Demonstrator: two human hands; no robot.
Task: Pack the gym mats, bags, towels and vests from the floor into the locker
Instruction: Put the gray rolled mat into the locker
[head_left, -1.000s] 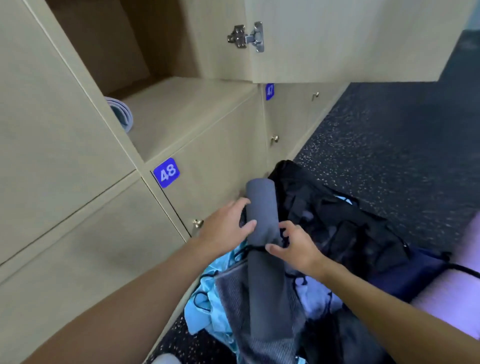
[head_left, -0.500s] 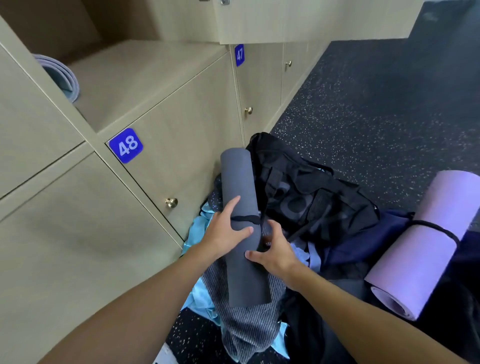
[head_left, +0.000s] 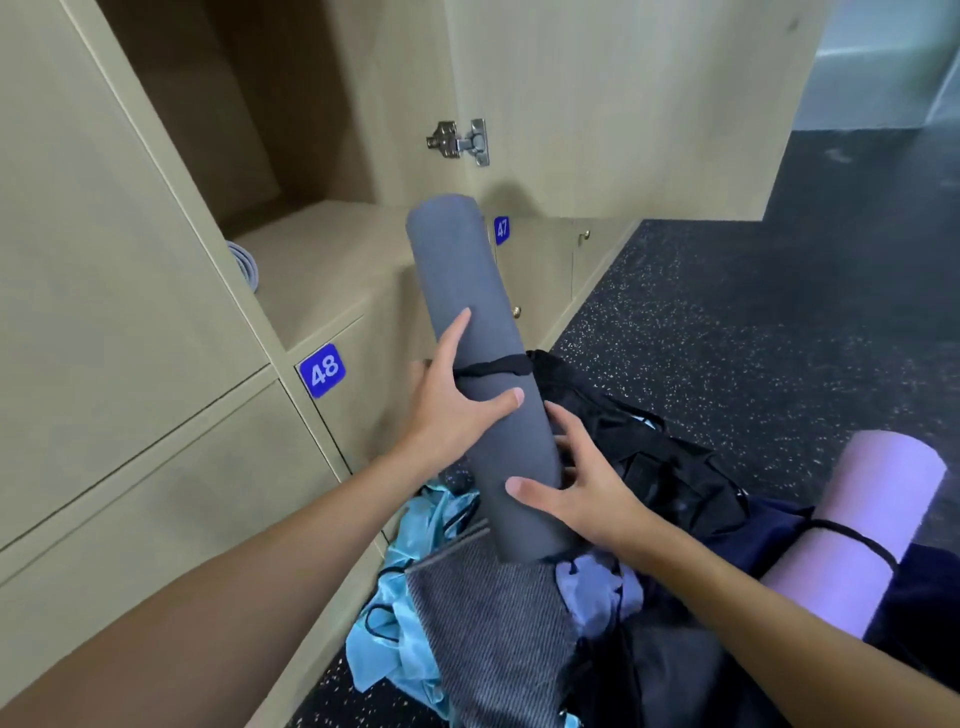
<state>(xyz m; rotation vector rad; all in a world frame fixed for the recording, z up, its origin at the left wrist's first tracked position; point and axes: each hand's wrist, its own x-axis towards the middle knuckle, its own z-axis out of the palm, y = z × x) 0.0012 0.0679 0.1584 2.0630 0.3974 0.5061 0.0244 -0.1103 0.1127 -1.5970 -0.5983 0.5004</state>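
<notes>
Open locker (head_left: 322, 260): a rolled mat (head_left: 244, 266) is peeking out, mostly hidden by the wall. Left hand (head_left: 452, 410) is gripping the grey mat (head_left: 467, 312) at its strap (head_left: 493, 366), above the floor pile (head_left: 483, 623). Its long axis is running steep, top pointing at the locker. Right hand (head_left: 587, 493) is clasping it lower, fingers partly hidden behind. Purple mat (head_left: 857, 530) is lying half-covered by the right forearm (head_left: 753, 613).

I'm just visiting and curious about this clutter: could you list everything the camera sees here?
grey mat: one, grey, rolled, held before the open locker
purple mat: one, purple, rolled, on the floor, right side
black bag: one, black, on the floor behind the grey mat
towel: one, grey, on the floor pile
vest: at least one, light blue, beside the towel
open locker: one, beige, above number plate 48, another rolled mat inside
left hand: one, grip round the grey mat's middle
right hand: one, grip on its lower part
</notes>
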